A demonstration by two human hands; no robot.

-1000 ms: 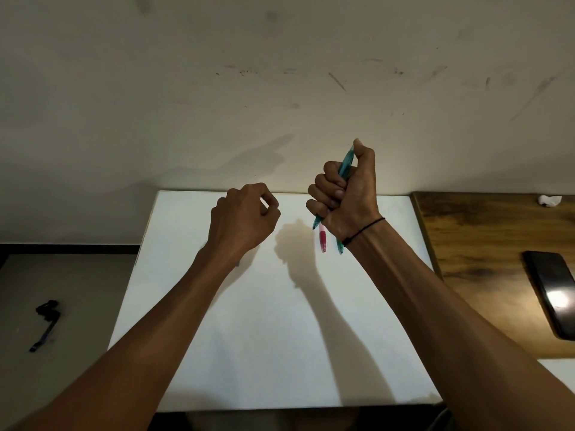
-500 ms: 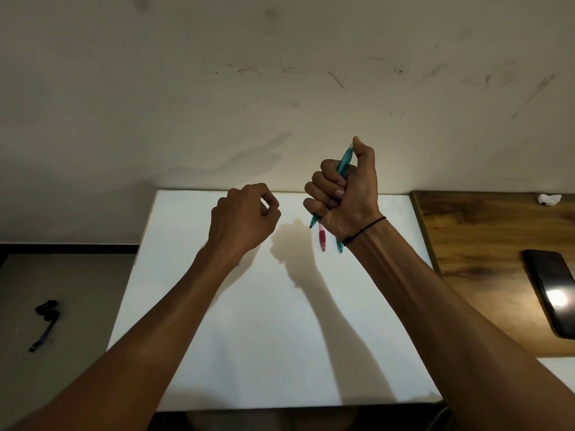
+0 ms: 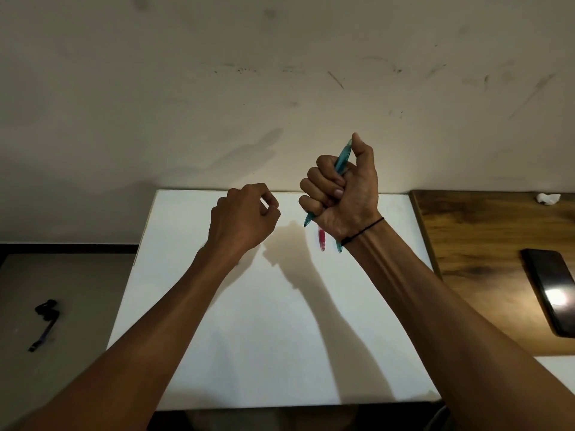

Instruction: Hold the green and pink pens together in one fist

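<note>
While my right hand hangs above the far edge of the white board, its fingers are clenched round a teal pen, thumb pressed at the top end. A pink pen and another teal tip stick out below the fist. My left hand hovers beside it, fingers curled, gripping nothing. A phone lies on the wooden table's right edge.

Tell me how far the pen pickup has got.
Done: the right hand grips a teal pen in its fist. In hand: it hangs above the white board. Left: a pink pen and another teal pen show below the fist; the left hand holds nothing.
</note>
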